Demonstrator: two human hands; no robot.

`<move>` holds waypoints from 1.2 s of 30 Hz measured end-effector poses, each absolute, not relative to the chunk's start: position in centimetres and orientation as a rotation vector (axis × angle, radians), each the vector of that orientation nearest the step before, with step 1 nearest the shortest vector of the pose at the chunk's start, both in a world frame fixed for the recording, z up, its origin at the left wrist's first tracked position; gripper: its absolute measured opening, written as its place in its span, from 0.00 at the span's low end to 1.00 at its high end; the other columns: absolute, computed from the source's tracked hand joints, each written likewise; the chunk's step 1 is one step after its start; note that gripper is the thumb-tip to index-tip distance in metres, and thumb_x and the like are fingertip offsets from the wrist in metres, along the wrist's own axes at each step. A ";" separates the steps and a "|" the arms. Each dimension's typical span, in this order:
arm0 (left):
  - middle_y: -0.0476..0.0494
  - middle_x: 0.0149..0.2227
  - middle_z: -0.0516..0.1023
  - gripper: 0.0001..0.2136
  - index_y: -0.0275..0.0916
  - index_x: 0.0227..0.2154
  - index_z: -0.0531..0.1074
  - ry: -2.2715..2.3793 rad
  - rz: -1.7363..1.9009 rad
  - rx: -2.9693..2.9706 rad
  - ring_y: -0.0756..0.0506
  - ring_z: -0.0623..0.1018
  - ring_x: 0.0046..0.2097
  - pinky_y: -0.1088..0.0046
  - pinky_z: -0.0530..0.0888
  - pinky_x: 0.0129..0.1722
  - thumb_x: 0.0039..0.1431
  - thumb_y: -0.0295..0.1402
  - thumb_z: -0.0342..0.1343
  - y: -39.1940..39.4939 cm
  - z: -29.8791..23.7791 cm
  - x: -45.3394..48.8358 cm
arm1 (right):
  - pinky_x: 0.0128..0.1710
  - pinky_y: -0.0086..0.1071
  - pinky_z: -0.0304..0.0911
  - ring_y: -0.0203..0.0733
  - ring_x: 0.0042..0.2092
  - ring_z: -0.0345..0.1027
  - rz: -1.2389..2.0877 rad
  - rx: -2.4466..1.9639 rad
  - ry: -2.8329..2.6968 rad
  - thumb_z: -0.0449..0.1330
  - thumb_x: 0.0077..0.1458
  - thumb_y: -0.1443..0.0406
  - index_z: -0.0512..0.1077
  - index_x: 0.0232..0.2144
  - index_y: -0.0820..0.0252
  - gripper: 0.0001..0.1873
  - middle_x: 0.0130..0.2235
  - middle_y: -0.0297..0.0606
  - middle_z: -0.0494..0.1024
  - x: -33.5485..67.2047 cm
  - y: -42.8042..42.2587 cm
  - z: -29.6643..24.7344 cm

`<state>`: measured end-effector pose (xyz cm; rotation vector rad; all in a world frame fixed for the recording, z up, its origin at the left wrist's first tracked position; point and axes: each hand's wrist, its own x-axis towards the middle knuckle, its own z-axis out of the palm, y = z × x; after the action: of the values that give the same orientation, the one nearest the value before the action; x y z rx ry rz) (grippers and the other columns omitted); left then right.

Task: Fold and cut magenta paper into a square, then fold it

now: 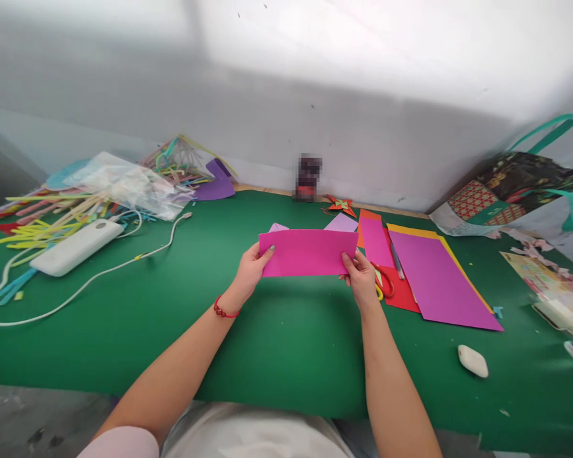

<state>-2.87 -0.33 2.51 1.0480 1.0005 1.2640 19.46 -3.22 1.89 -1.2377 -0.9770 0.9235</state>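
A bright pink sheet of paper (308, 252), wide and low in shape, is held up above the green table. My left hand (254, 266) pinches its left end, thumb on the near face and fingers behind. At the right end my right hand (358, 273) grips it the same way. Partly hidden behind the sheet lie pieces of lilac paper (342, 222). Close to my right hand are scissors with red and yellow handles (386, 282), partly covered by the hand, and a pen (396, 259).
Purple sheets (444, 277) over yellow ones and a red sheet (401, 298) lie on the right, near a white case (472, 360). A folded paper star (340, 204) sits at the back. Left are a white power bank (76, 247), its cable, and many pipe cleaners (33, 216). A bag (501, 191) stands back right.
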 end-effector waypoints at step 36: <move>0.48 0.23 0.73 0.16 0.35 0.32 0.67 1.047 1.056 1.123 0.50 0.73 0.20 0.79 0.67 0.17 0.48 0.43 0.58 -0.4 2.4 -2.5 | 0.05 0.21 0.41 0.27 0.10 0.53 0.932 -1.288 -0.893 0.63 0.38 0.50 0.64 0.25 0.58 0.20 0.15 0.23 0.63 19.3 -3.1 1.7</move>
<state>-2.55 -0.42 2.39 1.1231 1.0468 1.0559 19.32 -3.14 1.74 -1.2880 -0.8930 0.9318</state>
